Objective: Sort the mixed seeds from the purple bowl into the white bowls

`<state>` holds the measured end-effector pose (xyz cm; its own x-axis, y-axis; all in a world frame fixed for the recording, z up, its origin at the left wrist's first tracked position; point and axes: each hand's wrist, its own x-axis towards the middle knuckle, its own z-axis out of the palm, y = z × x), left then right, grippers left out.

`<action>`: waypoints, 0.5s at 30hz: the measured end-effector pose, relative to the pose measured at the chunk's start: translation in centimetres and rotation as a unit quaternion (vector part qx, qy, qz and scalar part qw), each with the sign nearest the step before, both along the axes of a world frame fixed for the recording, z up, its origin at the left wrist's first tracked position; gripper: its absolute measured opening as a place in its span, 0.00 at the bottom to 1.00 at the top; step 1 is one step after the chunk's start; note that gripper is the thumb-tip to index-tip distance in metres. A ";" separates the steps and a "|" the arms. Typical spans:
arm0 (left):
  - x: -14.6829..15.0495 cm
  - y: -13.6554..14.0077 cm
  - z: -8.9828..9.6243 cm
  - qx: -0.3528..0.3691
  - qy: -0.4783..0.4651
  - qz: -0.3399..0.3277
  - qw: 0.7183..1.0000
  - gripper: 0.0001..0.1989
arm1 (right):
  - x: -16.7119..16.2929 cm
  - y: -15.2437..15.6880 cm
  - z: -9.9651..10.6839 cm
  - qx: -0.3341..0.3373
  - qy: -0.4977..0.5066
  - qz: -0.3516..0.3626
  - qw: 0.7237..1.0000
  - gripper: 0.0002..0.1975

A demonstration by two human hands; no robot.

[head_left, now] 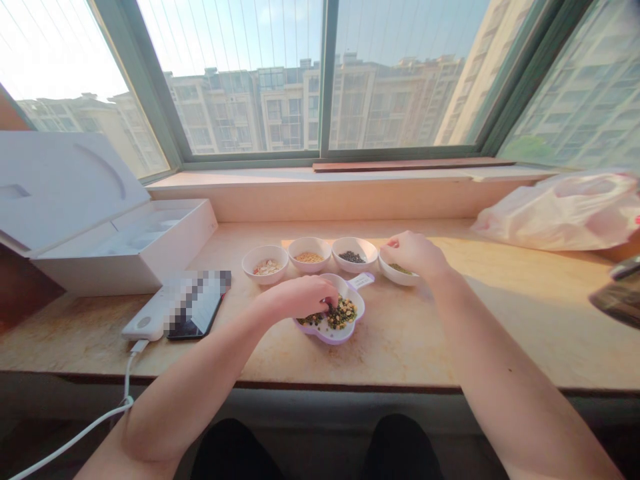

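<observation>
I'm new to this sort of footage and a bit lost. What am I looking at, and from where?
No machine here, only a bare left hand and a bare right hand. The single picture comes from a head-worn camera looking forward and down. On the tan, marbled counter stand four small round white bowls of dry food, and nearer, a purple-and-white scalloped bowl with a handle. The left hand's fingers are in the scalloped bowl's mixed beans; the right hand is at the rightmost white bowl. Whether either pinches anything is unclear. At left stands an open white cardboard box; at right, a crumpled white plastic bag.
</observation>
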<state>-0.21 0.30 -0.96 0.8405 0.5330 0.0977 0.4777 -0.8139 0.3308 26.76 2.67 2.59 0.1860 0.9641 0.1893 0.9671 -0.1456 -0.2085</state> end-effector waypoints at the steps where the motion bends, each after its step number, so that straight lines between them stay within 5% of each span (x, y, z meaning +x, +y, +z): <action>1: 0.1 0.0 0.0 -0.001 -0.003 0.002 1.000 0.14 | 0.0 0.1 -0.1 0.008 0.002 0.003 1.000 0.13; 15: 0.0 -0.4 1.2 0.013 -0.030 0.006 0.999 0.20 | -0.1 1.0 -1.3 0.053 0.006 0.055 0.997 0.17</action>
